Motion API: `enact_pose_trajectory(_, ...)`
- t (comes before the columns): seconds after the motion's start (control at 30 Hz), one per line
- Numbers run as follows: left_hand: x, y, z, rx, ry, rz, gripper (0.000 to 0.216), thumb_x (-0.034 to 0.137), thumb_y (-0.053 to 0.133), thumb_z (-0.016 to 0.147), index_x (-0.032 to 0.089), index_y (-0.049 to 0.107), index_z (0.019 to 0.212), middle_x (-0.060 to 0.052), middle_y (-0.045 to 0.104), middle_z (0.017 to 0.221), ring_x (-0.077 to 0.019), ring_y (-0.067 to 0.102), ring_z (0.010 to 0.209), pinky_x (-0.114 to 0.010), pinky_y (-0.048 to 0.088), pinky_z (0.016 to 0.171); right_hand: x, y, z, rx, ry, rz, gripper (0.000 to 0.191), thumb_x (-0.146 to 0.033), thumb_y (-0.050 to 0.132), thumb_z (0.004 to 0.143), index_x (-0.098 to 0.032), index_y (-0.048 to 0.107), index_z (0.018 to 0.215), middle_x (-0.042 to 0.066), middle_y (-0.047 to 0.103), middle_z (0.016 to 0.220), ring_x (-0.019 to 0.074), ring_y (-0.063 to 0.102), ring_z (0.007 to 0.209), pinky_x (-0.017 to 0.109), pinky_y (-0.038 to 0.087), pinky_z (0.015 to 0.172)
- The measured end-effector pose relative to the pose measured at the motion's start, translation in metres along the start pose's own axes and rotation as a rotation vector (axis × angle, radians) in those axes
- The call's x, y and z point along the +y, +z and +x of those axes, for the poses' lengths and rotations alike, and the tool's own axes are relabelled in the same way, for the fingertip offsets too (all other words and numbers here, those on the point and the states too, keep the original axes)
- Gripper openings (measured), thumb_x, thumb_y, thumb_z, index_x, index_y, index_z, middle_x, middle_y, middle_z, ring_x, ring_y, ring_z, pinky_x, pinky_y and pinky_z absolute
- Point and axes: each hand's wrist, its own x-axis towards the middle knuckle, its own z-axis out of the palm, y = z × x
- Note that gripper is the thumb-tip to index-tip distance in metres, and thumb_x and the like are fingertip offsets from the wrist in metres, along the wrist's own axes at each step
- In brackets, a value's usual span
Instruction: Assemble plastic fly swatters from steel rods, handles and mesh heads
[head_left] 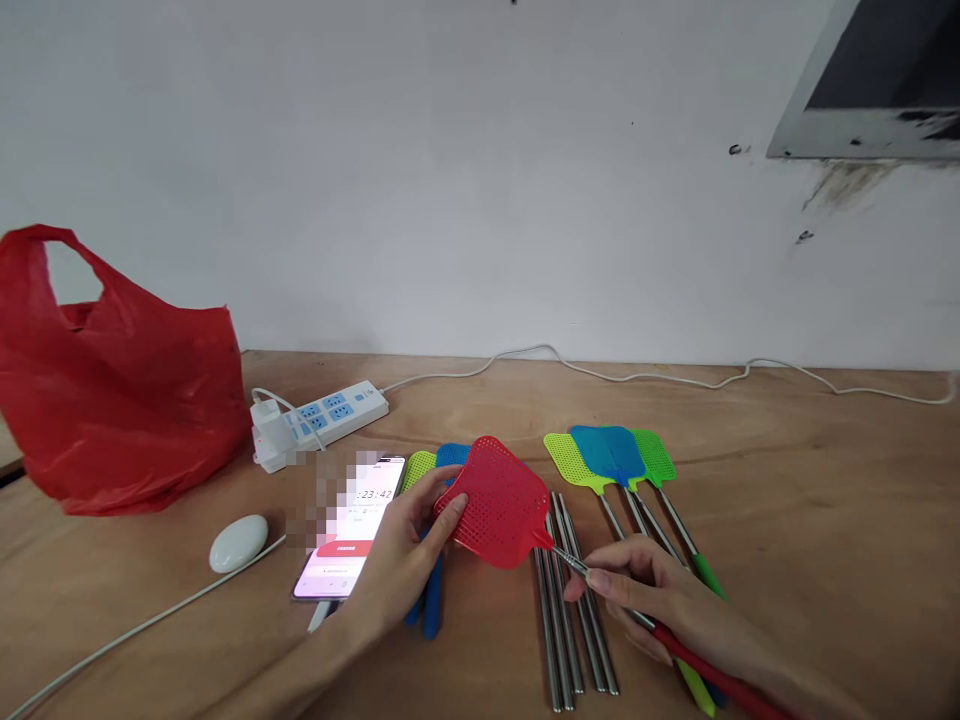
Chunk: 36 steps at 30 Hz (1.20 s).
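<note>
A red fly swatter (501, 500) is held over the wooden table (825, 500). My left hand (409, 550) pinches the left edge of its mesh head. My right hand (660, 595) is closed round its metal rod near the head, and the red handle runs out to the lower right. Below the swatter lie several bare metal rods (562, 620). Three finished swatters (611, 455), two green and one blue, lie side by side just right of it. More swatter heads, green and blue (439, 460), lie partly hidden under the red head.
A phone (351, 540) with a lit screen lies left of my left hand. A white power strip (319, 420), a white oval device (238, 542) on a cable and a red plastic bag (112, 400) sit at the left. A white wall rises behind.
</note>
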Motion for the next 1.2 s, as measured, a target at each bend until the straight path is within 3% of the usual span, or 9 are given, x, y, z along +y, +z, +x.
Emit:
enact_pose_trajectory(0.07, -0.001, 0.001, 0.000, -0.035, -0.053, -0.089, 0.041, 0.046, 0.056, 0.096, 0.018, 0.060, 0.126, 0.002, 0.063, 0.070, -0.0153, 0.059, 0.058, -0.025, 0.051, 0.053, 0.001, 0.000, 0.001, -0.026, -0.011, -0.002, 0.055, -0.063, 0.058, 0.087, -0.011, 0.076, 0.093, -0.011, 0.039, 0.035, 0.0046, 0.025, 0.030, 0.021, 0.017, 0.038)
enact_pose_trajectory(0.13, -0.001, 0.002, -0.001, -0.036, -0.079, -0.122, 0.043, 0.048, 0.058, 0.094, 0.016, 0.059, 0.124, 0.005, 0.058, 0.063, -0.0137, 0.055, 0.051, -0.023, 0.048, 0.048, 0.002, 0.000, 0.003, -0.050, -0.025, 0.001, 0.054, -0.061, 0.057, 0.089, -0.011, 0.077, 0.094, -0.010, 0.040, 0.035, 0.0044, 0.025, 0.029, 0.021, 0.019, 0.038)
enact_pose_trajectory(0.6, -0.002, 0.007, -0.008, 0.031, -0.027, 0.007, 0.051, 0.051, 0.053, 0.097, 0.014, 0.057, 0.132, 0.001, 0.062, 0.065, -0.0171, 0.057, 0.055, -0.026, 0.048, 0.051, 0.008, 0.001, 0.005, -0.072, -0.052, 0.067, 0.053, -0.060, 0.057, 0.091, -0.010, 0.075, 0.093, -0.010, 0.041, 0.035, 0.0051, 0.027, 0.029, 0.020, 0.023, 0.037)
enact_pose_trajectory(0.7, -0.003, 0.009, -0.011, 0.022, -0.009, 0.054, 0.049, 0.049, 0.046, 0.101, 0.017, 0.053, 0.138, -0.003, 0.068, 0.080, -0.0193, 0.062, 0.064, -0.029, 0.052, 0.060, 0.001, 0.001, 0.003, -0.035, -0.044, 0.063, 0.050, -0.059, 0.059, 0.090, -0.012, 0.074, 0.095, -0.011, 0.039, 0.036, 0.0043, 0.025, 0.030, 0.020, 0.017, 0.038)
enact_pose_trajectory(0.77, -0.004, 0.011, -0.012, 0.061, 0.015, 0.077, 0.048, 0.047, 0.045, 0.102, 0.022, 0.049, 0.142, -0.007, 0.069, 0.105, -0.0228, 0.065, 0.088, -0.034, 0.054, 0.078, -0.005, 0.001, 0.001, 0.002, -0.044, 0.119, 0.046, -0.058, 0.065, 0.086, -0.013, 0.073, 0.094, -0.010, 0.043, 0.041, 0.0037, 0.025, 0.031, 0.020, 0.015, 0.038)
enact_pose_trajectory(0.83, -0.005, 0.011, -0.013, 0.128, 0.049, 0.080, 0.049, 0.045, 0.046, 0.102, 0.026, 0.042, 0.147, -0.009, 0.061, 0.128, -0.0253, 0.060, 0.112, -0.039, 0.051, 0.092, -0.010, 0.001, 0.000, 0.118, -0.057, 0.242, 0.041, -0.055, 0.074, 0.078, -0.016, 0.071, 0.088, -0.008, 0.047, 0.047, 0.0041, 0.031, 0.035, 0.020, 0.019, 0.038)
enact_pose_trajectory(0.9, -0.006, 0.010, -0.012, 0.171, 0.075, 0.069, 0.050, 0.045, 0.045, 0.102, 0.028, 0.038, 0.149, -0.009, 0.055, 0.135, -0.0255, 0.056, 0.120, -0.040, 0.050, 0.095, -0.013, 0.000, 0.000, 0.268, -0.078, 0.372, 0.037, -0.050, 0.080, 0.072, -0.017, 0.068, 0.082, -0.007, 0.050, 0.053, 0.0048, 0.034, 0.040, 0.019, 0.023, 0.039)
enact_pose_trajectory(1.03, -0.003, 0.006, -0.008, 0.141, 0.057, 0.086, 0.040, 0.047, 0.044, 0.102, 0.024, 0.052, 0.134, -0.008, 0.064, 0.118, -0.0244, 0.061, 0.110, -0.037, 0.050, 0.091, -0.013, -0.003, 0.002, 0.386, -0.116, 0.545, 0.034, -0.048, 0.079, 0.073, -0.019, 0.064, 0.077, -0.004, 0.055, 0.060, 0.0050, 0.037, 0.042, 0.017, 0.029, 0.037)
enact_pose_trajectory(1.2, 0.010, 0.009, -0.012, -0.012, 0.079, 0.197, 0.030, 0.041, 0.043, 0.101, 0.022, 0.064, 0.091, -0.003, 0.069, 0.084, -0.0222, 0.066, 0.085, -0.032, 0.048, 0.078, -0.005, -0.006, 0.008, 0.391, -0.156, 0.657, 0.031, -0.047, 0.082, 0.072, -0.019, 0.068, 0.078, 0.001, 0.066, 0.077, 0.0103, 0.057, 0.057, 0.018, 0.041, 0.043)
